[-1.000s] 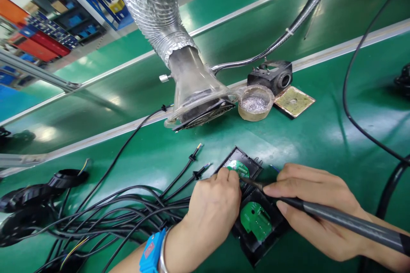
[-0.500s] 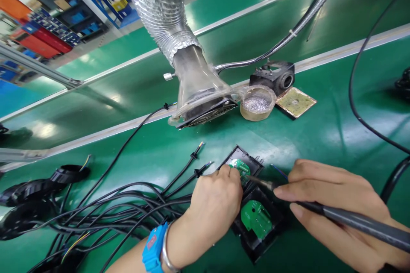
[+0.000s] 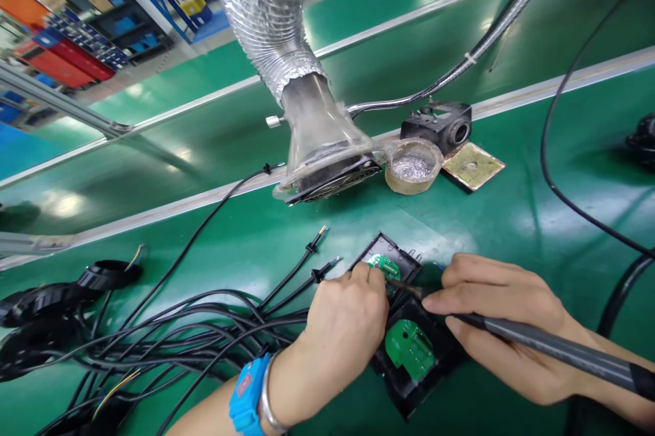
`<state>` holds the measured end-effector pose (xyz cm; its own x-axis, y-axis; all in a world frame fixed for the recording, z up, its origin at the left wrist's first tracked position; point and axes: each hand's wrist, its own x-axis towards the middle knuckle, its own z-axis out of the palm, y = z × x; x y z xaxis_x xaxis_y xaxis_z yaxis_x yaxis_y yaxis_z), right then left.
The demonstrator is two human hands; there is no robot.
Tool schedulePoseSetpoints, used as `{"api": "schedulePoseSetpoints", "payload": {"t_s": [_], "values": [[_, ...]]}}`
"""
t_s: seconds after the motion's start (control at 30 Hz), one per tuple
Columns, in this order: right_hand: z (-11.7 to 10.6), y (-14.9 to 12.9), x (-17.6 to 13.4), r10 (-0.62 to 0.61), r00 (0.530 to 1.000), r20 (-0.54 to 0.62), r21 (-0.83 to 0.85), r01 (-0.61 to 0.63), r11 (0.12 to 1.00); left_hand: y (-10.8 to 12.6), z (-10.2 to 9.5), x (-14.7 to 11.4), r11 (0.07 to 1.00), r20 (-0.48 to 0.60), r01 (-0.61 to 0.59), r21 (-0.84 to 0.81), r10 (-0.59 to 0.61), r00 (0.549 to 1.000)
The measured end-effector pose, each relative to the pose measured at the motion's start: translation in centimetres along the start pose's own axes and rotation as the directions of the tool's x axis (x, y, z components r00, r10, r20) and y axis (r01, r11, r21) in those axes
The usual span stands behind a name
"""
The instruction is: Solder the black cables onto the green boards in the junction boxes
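Note:
In my right hand (image 3: 506, 313) is a soldering iron (image 3: 557, 346), gripped like a pen. Its tip reaches left to the lower edge of a small green circuit board (image 3: 383, 263) lying in a black plastic case (image 3: 406, 263). My left hand (image 3: 345, 316) is closed, fingertips pressed together at that board's near edge. Whatever those fingers pinch is hidden behind the hand. Just below, a second green circuit board (image 3: 409, 349) rests in another black case (image 3: 406, 398), partly under my right hand. A blue band (image 3: 250, 391) and a silver bangle circle my left wrist.
Above the boards hangs a fume hood (image 3: 327, 142) on a foil duct (image 3: 271, 20). Behind stand a round tub of solder scraps (image 3: 413, 170), a yellowish sponge tray (image 3: 473, 166) and a black iron holder (image 3: 434, 125). Black cables (image 3: 215, 327) pile up at left.
My right hand has shifted left with the soldering iron, bringing its tip further under the upper board's edge. My left hand stays almost where it was.

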<state>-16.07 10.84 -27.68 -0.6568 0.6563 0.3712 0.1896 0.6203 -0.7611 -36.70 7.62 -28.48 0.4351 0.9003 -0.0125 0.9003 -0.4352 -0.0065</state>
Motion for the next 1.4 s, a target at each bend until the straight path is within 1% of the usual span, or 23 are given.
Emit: {"api": "schedulePoseSetpoints", "payload": {"t_s": [0.13,0.3,0.4,0.5,0.57,0.63,0.8,0.87,0.97,1.1,1.17,1.27,1.33,1.4], "values": [[0.0,0.0,0.2,-0.019,0.999,-0.043,0.011,0.02,1.0,-0.1,0.0,0.0,1.0,0.007,0.001,0.002,-0.001,1.0],[0.0,-0.1,0.2,-0.027,0.999,-0.048,0.01,0.027,1.0,-0.1,0.0,0.0,1.0,0.017,0.001,-0.011,-0.001,1.0],[0.4,0.1,-0.3,-0.049,0.998,-0.041,0.021,0.05,0.999,0.0,0.0,0.0,1.0,0.029,0.001,-0.021,-0.001,1.0],[1.0,0.4,-0.7,-0.09,0.995,-0.052,0.013,0.091,0.996,0.0,0.0,0.0,1.0,0.039,0.006,-0.021,-0.005,0.999],[1.1,0.4,-0.8,-0.096,0.994,-0.061,0.012,0.097,0.995,0.0,0.0,0.1,1.0,0.04,0.007,-0.02,-0.006,0.999],[0.9,0.2,-0.8,-0.085,0.994,-0.068,0.015,0.087,0.996,0.0,0.0,0.1,1.0,0.036,0.006,-0.014,-0.005,0.999],[-0.7,-0.7,-0.6,-0.022,0.997,-0.071,-0.041,0.019,0.999,0.0,-0.1,0.1,1.0,0.026,0.0,0.001,0.0,1.0],[-1.1,-0.7,-0.6,0.005,0.994,-0.112,-0.032,-0.009,0.999,0.0,-0.2,0.1,1.0,0.042,0.005,-0.005,-0.005,0.999],[-0.9,-0.1,-0.6,0.008,0.979,-0.206,-0.044,-0.017,0.999,0.1,-0.3,0.2,1.0,0.083,0.019,-0.018,-0.017,0.996],[0.4,1.4,-0.2,0.004,0.969,-0.246,-0.189,-0.052,0.981,0.1,-0.3,0.3,0.999,0.125,0.044,-0.031,-0.04,0.991],[1.2,2.2,0.0,-0.045,0.972,-0.229,-0.262,-0.017,0.965,0.1,-0.3,0.4,0.999,0.136,0.039,-0.038,-0.034,0.99],[1.8,3.2,0.1,-0.126,0.986,-0.107,-0.281,0.092,0.955,-0.1,-0.4,0.3,0.998,0.157,0.035,-0.051,-0.027,0.987],[1.9,3.4,0.0,-0.119,0.992,-0.048,-0.256,0.103,0.961,-0.3,-0.5,0.2,0.997,0.17,0.035,-0.068,-0.023,0.985],[2.0,3.3,-0.2,-0.092,0.995,-0.044,-0.246,0.078,0.966,-0.5,-0.6,0.1,0.996,0.162,0.024,-0.089,-0.01,0.987]]}}
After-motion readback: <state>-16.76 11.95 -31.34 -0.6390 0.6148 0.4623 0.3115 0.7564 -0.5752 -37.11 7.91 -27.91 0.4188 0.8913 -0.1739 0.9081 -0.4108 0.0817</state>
